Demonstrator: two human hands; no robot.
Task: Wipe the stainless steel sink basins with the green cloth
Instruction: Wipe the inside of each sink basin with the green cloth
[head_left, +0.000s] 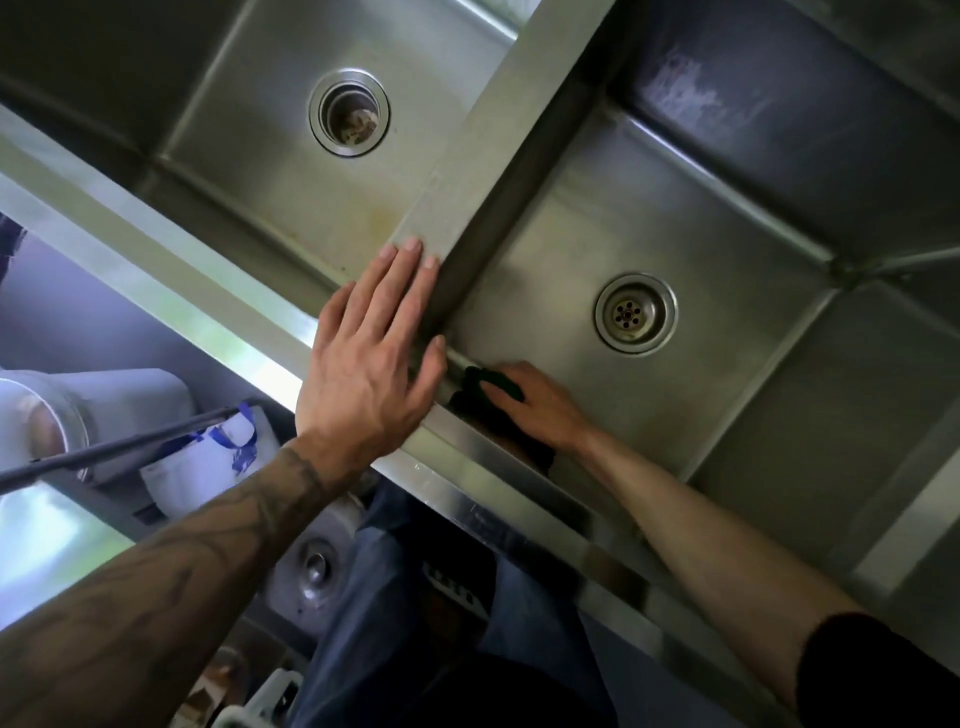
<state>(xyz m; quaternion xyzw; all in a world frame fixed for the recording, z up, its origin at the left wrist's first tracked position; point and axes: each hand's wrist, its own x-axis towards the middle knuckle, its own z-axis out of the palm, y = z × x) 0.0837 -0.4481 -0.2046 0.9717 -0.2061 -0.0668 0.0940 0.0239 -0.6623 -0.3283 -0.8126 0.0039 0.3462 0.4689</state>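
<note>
Two stainless steel basins lie side by side below me: the left basin (291, 171) with a wide open drain (348, 112), and the right basin (727, 395) with a strainer drain (635, 313). My left hand (371, 358) lies flat, fingers apart, on the divider (498, 130) where it meets the front rim. Down in the right basin's near left corner, my right hand (535, 405) presses the dark green cloth (480, 387) against the floor and front wall. Much of the cloth is hidden by the hand and the rim.
The front rim (171, 291) runs diagonally across the view. Below it, at the left, stand a white bucket (57, 410), a white and blue bag (218, 457) and a dark rod (104, 457). My legs in jeans (395, 597) are under the rim.
</note>
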